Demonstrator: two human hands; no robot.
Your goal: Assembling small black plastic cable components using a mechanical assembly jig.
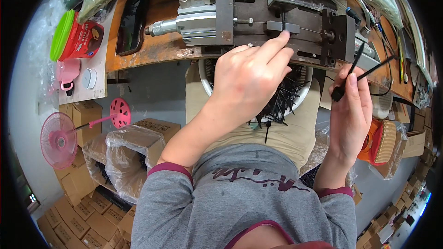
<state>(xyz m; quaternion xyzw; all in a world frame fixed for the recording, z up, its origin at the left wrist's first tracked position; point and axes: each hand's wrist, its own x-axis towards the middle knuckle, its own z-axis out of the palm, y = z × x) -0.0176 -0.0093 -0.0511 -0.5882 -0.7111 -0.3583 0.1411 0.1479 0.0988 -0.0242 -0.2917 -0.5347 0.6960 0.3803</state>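
Note:
My left hand [247,80] reaches over a bench-mounted metal fixture [295,41]. Its fingers are drawn together, the index fingertip on the lower end of a thin black stick [284,19] that crosses a small grey metal block [293,28]. The thumb is hidden beneath the hand. Off to the right, my right hand [353,106] pinches a few thin black plastic sticks [338,93] with thick heads, their shafts pointing up and outward. A white round basin [303,93] on my lap holds many similar black sticks, partly hidden by my left hand.
An air cylinder [197,24] with clear hoses sits left of the block. A dark phone-like tray [131,26], a red tub [83,39] and a pink cup [68,71] stand farther left. Below are a pink fan [59,140], plastic-lined cartons [134,157] and stacked boxes [69,221].

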